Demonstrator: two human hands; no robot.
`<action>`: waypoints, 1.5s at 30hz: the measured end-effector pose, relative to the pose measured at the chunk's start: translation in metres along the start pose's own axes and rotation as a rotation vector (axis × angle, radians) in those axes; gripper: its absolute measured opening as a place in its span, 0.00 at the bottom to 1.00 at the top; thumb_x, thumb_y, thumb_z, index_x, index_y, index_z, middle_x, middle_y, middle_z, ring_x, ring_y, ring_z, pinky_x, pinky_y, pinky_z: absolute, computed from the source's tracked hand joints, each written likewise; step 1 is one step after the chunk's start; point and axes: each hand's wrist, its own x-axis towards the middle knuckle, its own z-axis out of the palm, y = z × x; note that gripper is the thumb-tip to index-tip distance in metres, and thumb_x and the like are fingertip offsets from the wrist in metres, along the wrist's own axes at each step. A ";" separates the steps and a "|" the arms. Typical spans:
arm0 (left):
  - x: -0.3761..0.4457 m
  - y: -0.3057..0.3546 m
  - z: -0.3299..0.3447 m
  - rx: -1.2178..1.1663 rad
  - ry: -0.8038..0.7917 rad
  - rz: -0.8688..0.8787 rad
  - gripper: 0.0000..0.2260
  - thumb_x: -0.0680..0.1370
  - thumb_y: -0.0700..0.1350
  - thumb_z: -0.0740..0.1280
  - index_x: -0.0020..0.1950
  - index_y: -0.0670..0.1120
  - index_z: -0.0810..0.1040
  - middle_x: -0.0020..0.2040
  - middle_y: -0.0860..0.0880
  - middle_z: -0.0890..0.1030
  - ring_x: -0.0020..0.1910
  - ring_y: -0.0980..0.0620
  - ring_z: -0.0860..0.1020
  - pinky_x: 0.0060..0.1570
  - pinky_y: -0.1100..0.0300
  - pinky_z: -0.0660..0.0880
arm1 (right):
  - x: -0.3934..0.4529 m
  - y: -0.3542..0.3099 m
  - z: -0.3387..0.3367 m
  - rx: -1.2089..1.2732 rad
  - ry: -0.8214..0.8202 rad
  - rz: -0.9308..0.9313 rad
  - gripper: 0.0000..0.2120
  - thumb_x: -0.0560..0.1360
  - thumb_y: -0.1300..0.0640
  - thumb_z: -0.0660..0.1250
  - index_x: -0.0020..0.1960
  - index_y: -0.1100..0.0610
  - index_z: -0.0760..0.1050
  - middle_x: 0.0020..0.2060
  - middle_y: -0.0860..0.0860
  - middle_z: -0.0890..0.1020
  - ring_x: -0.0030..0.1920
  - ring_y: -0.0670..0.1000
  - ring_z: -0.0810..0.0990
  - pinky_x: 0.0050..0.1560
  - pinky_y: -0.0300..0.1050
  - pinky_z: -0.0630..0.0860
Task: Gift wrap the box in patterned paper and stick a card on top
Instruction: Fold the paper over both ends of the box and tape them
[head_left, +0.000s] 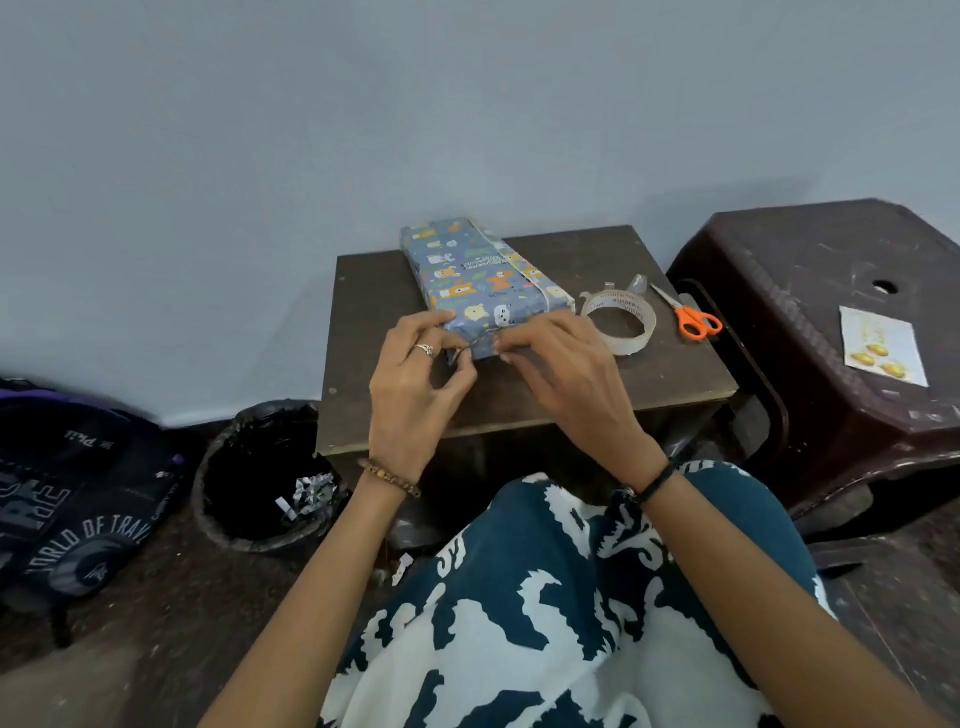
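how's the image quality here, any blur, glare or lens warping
Head view: soft, even light without harsh shadows; wide-angle warping bends the stool and floor at the edges; the wrapped box is fairly sharp, with faint sheen on the tape roll; left hand and right hand are slightly soft at the fingers.

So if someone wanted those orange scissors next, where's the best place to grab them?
By the orange handle loops, coming from the near side with the right hand. The scissors lie flat at the table's right edge, handles towards the person, closed blades pointing away towards the wall. The tape roll lies just to their left.
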 end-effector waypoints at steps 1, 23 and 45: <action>0.009 0.007 -0.004 -0.020 0.016 -0.014 0.01 0.70 0.38 0.67 0.41 0.40 0.78 0.51 0.45 0.79 0.50 0.54 0.76 0.55 0.71 0.68 | 0.008 -0.003 -0.005 0.022 0.038 0.015 0.02 0.74 0.63 0.68 0.47 0.59 0.79 0.43 0.49 0.82 0.48 0.50 0.77 0.49 0.50 0.73; 0.143 0.112 -0.073 -0.411 -0.028 -0.386 0.03 0.75 0.40 0.67 0.47 0.44 0.79 0.45 0.51 0.81 0.45 0.60 0.77 0.40 0.77 0.73 | 0.165 -0.041 -0.141 0.364 -0.195 0.264 0.17 0.70 0.55 0.72 0.53 0.47 0.68 0.48 0.38 0.77 0.55 0.41 0.76 0.53 0.36 0.72; 0.134 0.125 -0.057 -0.584 0.209 -0.552 0.04 0.74 0.38 0.68 0.46 0.46 0.76 0.43 0.53 0.81 0.40 0.68 0.78 0.39 0.75 0.73 | 0.213 -0.046 -0.143 0.611 -0.407 0.295 0.06 0.74 0.60 0.68 0.40 0.50 0.80 0.46 0.53 0.84 0.45 0.46 0.81 0.51 0.39 0.76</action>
